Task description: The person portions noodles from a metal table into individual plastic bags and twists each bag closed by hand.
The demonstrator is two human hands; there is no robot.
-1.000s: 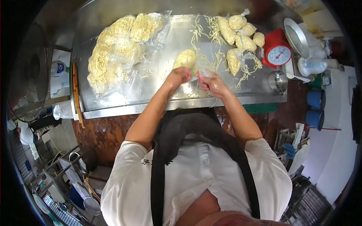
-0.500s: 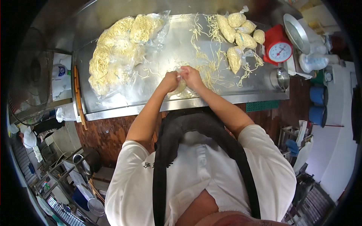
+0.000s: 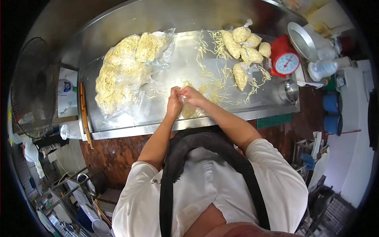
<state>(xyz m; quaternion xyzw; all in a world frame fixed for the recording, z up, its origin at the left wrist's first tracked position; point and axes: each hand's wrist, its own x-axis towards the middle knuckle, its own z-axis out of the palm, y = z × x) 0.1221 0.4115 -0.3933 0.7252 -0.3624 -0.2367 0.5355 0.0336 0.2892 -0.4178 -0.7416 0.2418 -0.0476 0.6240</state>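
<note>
Close to the table's front edge, a clear plastic bag of noodles point(image 3: 188, 112) stands between my hands. My left hand point(image 3: 174, 103) is closed around the bag's gathered neck. From the other side my right hand point(image 3: 192, 97) pinches the same neck, its fingers touching the left ones. The exact hold of the fingertips is partly hidden. Loose noodles point(image 3: 215, 89) are scattered on the steel just right of my hands.
Large open bags of noodles point(image 3: 112, 79) lie at the left. Several tied noodle bags point(image 3: 252, 55) sit at the back right beside a red dial scale point(image 3: 285, 61). A metal bowl point(image 3: 291, 91) stands at the right corner, wooden sticks point(image 3: 84, 114) along the left edge.
My right hand has shifted left and lower over the bag's neck, closer to my left hand. The view has tilted, so the table appears lower.
</note>
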